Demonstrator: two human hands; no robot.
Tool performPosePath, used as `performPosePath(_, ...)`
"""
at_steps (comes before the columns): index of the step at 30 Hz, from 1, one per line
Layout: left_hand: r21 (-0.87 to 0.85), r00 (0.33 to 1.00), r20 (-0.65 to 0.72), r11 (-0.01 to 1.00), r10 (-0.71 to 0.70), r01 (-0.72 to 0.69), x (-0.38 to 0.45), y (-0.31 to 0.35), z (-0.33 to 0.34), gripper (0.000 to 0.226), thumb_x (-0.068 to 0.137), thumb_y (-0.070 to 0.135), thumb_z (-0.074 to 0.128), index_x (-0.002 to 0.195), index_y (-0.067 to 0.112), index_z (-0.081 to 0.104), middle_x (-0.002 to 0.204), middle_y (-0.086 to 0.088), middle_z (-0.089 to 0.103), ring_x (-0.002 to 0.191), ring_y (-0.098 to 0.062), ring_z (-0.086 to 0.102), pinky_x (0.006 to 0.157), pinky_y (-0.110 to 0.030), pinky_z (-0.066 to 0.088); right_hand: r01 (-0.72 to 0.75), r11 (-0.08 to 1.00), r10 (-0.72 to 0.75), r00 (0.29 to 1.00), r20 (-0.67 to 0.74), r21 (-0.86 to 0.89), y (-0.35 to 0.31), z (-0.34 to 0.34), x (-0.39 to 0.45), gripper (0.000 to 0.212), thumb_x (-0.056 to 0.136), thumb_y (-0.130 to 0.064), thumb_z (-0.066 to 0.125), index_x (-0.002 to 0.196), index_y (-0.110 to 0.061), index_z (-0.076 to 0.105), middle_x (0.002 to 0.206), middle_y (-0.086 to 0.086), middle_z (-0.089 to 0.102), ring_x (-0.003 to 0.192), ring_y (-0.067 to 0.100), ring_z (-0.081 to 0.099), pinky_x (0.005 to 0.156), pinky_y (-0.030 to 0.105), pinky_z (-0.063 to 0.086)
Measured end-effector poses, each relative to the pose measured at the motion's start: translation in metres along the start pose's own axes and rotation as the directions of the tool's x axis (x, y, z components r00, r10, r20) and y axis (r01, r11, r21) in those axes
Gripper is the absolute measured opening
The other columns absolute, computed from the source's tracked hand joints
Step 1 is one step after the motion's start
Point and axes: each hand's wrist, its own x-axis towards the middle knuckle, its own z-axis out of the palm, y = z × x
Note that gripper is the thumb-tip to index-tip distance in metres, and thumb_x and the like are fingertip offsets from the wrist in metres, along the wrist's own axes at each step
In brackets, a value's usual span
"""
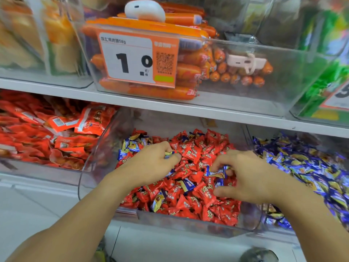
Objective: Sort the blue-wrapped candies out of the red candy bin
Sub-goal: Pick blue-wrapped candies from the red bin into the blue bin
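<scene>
Blue-wrapped candies (pixel 188 185) lie scattered among red candies (pixel 192 154) in the clear red candy bin (pixel 188 219) on the lower shelf. The left hand (pixel 151 163) pinches 1 blue candy at its fingertips; the right hand (pixel 245 176) curls around another. Just right sits a bin of blue candies (pixel 306 167); above, a sausage bin (pixel 236 91).

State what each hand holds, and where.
Left hand pinches a blue-wrapped candy at its fingertips; right hand pinches another blue candy by its edge.
</scene>
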Motion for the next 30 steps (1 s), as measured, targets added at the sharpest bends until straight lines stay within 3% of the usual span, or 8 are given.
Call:
performPosePath(2, 0.17, 0.999, -0.042, 0.985, 0.029, -0.022, 0.0, -0.001, 0.0, 0.031, 0.097, 0.046, 0.049, 0.095, 0.016, 0.057, 0.069, -0.002, 0.059, 0.052, -0.008, 0.048, 0.058, -0.031, 0.044, -0.013, 0.996, 0.015, 1.0, 0.017, -0.091, -0.001, 0.005, 0.004, 0.03, 0.075, -0.051, 0.075, 0.101, -0.039, 0.065, 0.092, -0.016, 0.055, 0.086, 0.005, 0.053, 0.092, 0.028, 0.036)
performPosePath(6, 0.27, 1.0, 0.009, 0.963, 0.01, -0.012, 0.002, -0.005, -0.003, 0.012, 0.09, 0.034, 0.059, 0.092, 0.023, 0.062, 0.085, 0.0, 0.069, 0.037, -0.004, 0.043, 0.043, -0.02, 0.036, -0.022, 0.995, 0.032, 0.993, -0.11, 0.099, 0.005, 0.005, 0.004, 0.01, 0.089, -0.034, 0.067, 0.096, -0.039, 0.063, 0.097, -0.013, 0.047, 0.088, 0.01, 0.054, 0.09, 0.033, 0.042)
performPosePath(11, 0.377, 0.999, 0.046, 0.926, 0.006, -0.023, -0.001, -0.008, -0.007, 0.039, 0.085, 0.048, 0.069, 0.109, 0.017, 0.067, 0.075, 0.01, 0.054, 0.059, -0.003, 0.043, 0.064, -0.025, 0.043, 0.018, 0.971, 0.045, 0.965, -0.258, 0.238, 0.003, 0.0, -0.003, 0.016, 0.095, -0.024, 0.061, 0.102, -0.034, 0.05, 0.105, -0.013, 0.053, 0.093, 0.006, 0.053, 0.084, 0.03, 0.041)
performPosePath(14, 0.314, 1.0, 0.01, 0.949, 0.024, -0.025, -0.004, -0.004, -0.015, 0.036, 0.082, 0.048, 0.072, 0.099, 0.016, 0.069, 0.075, 0.012, 0.055, 0.061, -0.003, 0.05, 0.06, -0.016, 0.043, -0.022, 0.981, 0.066, 0.972, -0.225, 0.19, -0.004, 0.004, 0.003, 0.02, 0.095, -0.018, 0.061, 0.101, -0.032, 0.047, 0.098, -0.013, 0.053, 0.077, 0.0, 0.049, 0.075, 0.032, 0.039)
performPosePath(17, 0.105, 0.998, -0.063, 0.994, -0.005, 0.012, -0.005, -0.007, -0.026, 0.029, 0.083, 0.049, 0.07, 0.087, 0.021, 0.066, 0.09, 0.0, 0.067, 0.07, -0.017, 0.064, 0.066, -0.031, 0.052, -0.088, 0.994, 0.096, 0.983, -0.155, 0.061, -0.012, 0.01, 0.01, 0.027, 0.091, -0.024, 0.066, 0.097, -0.034, 0.041, 0.093, -0.01, 0.056, 0.077, 0.014, 0.054, 0.071, 0.034, 0.043)
performPosePath(22, -0.051, 0.998, -0.033, 0.997, -0.06, 0.058, -0.009, -0.014, -0.033, 0.028, 0.09, 0.044, 0.063, 0.082, 0.018, 0.057, 0.055, 0.004, 0.05, 0.043, -0.011, 0.041, 0.05, -0.025, 0.037, -0.139, 0.99, 0.135, 0.977, -0.165, -0.012, -0.018, 0.011, 0.016, 0.035, 0.085, -0.022, 0.071, 0.097, -0.032, 0.04, 0.075, -0.007, 0.053, 0.074, 0.021, 0.056, 0.063, 0.034, 0.04)
performPosePath(26, -0.101, 0.994, 0.064, 0.99, -0.09, 0.096, -0.016, -0.015, -0.035, 0.023, 0.091, 0.032, 0.063, 0.079, 0.015, 0.054, 0.063, -0.003, 0.071, 0.055, -0.011, 0.056, 0.061, -0.034, 0.045, -0.097, 0.98, 0.134, 0.968, -0.212, 0.176, -0.016, 0.006, 0.015, 0.029, 0.09, -0.023, 0.066, 0.1, -0.031, 0.039, 0.065, -0.009, 0.048, 0.058, 0.008, 0.049, 0.061, 0.033, 0.038)
performPosePath(30, -0.108, 0.993, 0.114, 0.993, -0.035, 0.048, -0.021, -0.019, -0.031, 0.017, 0.088, 0.017, 0.063, 0.086, 0.017, 0.047, 0.061, -0.007, 0.07, 0.087, -0.017, 0.071, 0.084, -0.043, 0.052, 0.032, 0.873, 0.054, 0.985, -0.162, 0.486, -0.029, 0.006, 0.012, 0.03, 0.096, -0.021, 0.06, 0.112, -0.034, 0.038, 0.058, -0.001, 0.054, 0.051, 0.008, 0.053, 0.063, 0.039, 0.048)
